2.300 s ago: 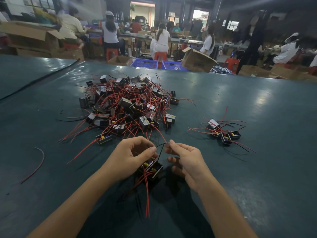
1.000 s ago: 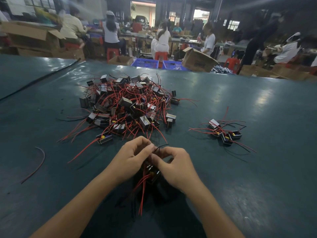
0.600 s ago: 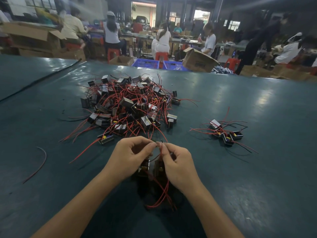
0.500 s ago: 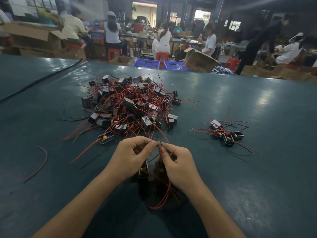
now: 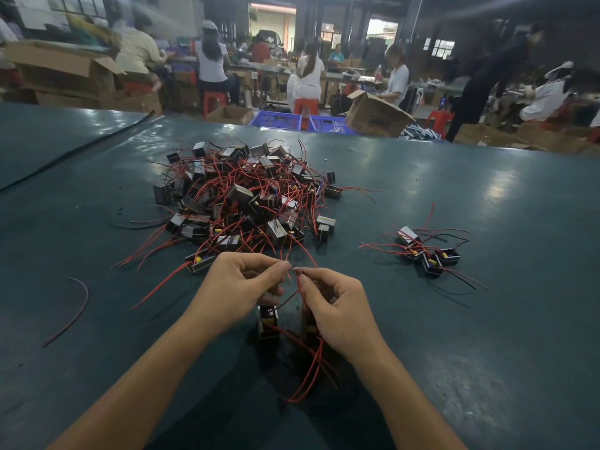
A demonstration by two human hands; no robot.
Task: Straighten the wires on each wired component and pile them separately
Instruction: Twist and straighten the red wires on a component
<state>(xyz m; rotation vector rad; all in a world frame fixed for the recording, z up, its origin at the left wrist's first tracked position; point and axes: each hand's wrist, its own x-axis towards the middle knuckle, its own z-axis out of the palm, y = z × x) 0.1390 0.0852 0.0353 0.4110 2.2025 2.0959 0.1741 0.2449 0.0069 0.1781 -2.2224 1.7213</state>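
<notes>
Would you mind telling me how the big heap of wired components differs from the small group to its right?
The big heap holds dozens of components, stacked and tangled; the small group holds only a few, lying in one layer. Both are dark blocks with red and black wires.

A big tangled pile [image 5: 246, 199] of small black components with red and some black wires lies far, left of centre. A small pile [image 5: 428, 253] of a few lies well apart to its right. Nearest, two components [image 5: 268, 322] stand side by side, their red wires [image 5: 319, 350] pinched above by the left hand [image 5: 240, 287] and right hand [image 5: 334, 303], looping nearward.
</notes>
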